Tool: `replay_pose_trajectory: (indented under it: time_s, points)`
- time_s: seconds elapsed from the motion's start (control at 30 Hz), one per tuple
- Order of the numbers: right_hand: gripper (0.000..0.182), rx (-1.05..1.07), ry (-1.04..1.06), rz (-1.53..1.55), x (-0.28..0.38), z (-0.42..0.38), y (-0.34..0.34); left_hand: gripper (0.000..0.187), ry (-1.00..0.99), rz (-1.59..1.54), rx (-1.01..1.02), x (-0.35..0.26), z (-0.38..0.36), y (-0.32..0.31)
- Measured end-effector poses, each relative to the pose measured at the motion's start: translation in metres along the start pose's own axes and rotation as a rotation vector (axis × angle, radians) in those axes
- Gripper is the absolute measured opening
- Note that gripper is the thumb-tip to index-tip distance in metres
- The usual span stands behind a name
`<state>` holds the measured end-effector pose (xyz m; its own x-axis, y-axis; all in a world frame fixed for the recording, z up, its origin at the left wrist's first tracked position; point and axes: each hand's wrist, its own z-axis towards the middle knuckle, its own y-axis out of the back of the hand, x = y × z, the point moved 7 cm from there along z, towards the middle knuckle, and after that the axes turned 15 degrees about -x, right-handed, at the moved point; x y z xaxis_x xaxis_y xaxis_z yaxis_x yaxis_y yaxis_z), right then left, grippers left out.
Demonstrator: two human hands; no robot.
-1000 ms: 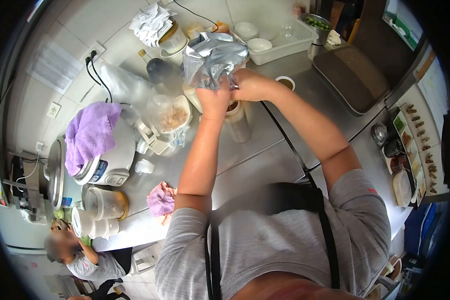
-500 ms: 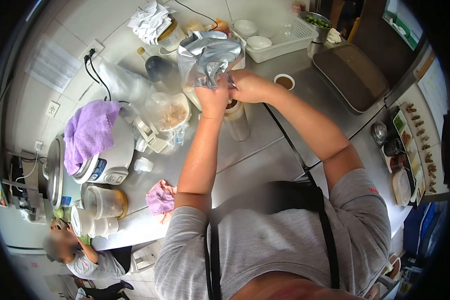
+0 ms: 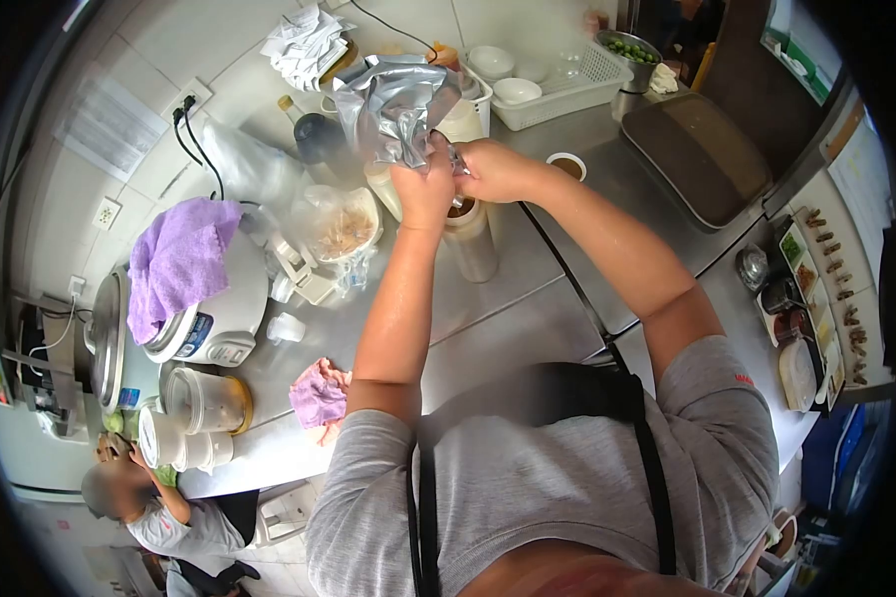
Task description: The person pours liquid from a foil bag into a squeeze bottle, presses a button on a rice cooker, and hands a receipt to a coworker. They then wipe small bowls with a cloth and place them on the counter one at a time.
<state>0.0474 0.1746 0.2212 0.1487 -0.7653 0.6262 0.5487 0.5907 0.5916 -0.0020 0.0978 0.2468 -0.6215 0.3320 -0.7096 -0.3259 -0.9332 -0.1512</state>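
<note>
In the head view, my left hand (image 3: 425,189) grips the lower part of a crumpled silver foil bag (image 3: 393,104). Close beside it, my right hand (image 3: 488,169) is closed on the bag's gathered edge. The bag is held above a tall, translucent container (image 3: 471,249) with something brown at its mouth. Part of that mouth is hidden by my hands. A small white cup of brown contents (image 3: 567,166) stands to the right of my right hand.
A rice cooker (image 3: 214,333) with a purple towel (image 3: 181,261) stands left, near stacked tubs (image 3: 204,400). A white basket with bowls (image 3: 567,98) and a brown tray (image 3: 699,159) are at the back right. Another person (image 3: 184,512) is at lower left.
The silver bag has shifted slightly left and its top has changed shape, showing more of the pale container behind it. Both hands keep their hold. The other person has moved slightly.
</note>
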Motion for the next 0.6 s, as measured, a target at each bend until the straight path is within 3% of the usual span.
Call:
replay_pose_trajectory:
  time_s: [0.07,0.17,0.27,0.3,0.4,0.47,0.5,0.6]
  points:
    - [0.030,0.031,-0.031,0.005,-0.002,0.001,0.001,0.008,0.058,-0.009,-0.024,0.004,0.001,-0.001]
    - [0.049,0.320,-0.138,0.054,-0.017,0.008,-0.009,0.009,0.193,-0.128,-0.035,0.009,0.003,-0.003]
    - [0.063,0.103,-0.192,0.092,-0.005,0.015,0.020,0.009,0.237,-0.256,-0.072,0.014,0.003,-0.002]
    - [0.078,0.058,-0.186,0.205,0.002,0.023,0.028,0.009,0.187,-0.212,-0.062,0.014,0.004,-0.002]
    - [0.078,-0.104,-0.051,0.344,0.035,0.039,0.046,0.010,0.073,-0.086,-0.017,0.019,0.003,-0.004]
    - [0.076,-0.070,-0.025,0.304,0.055,0.041,0.047,0.011,0.039,-0.021,0.036,0.028,0.005,-0.006]
    - [0.075,-0.054,-0.011,0.283,0.064,0.041,0.047,0.014,0.067,-0.025,0.079,0.016,0.005,-0.006]
    - [0.067,-0.108,-0.069,0.364,0.054,0.040,0.047,0.013,0.265,-0.303,-0.069,0.025,0.007,0.002]
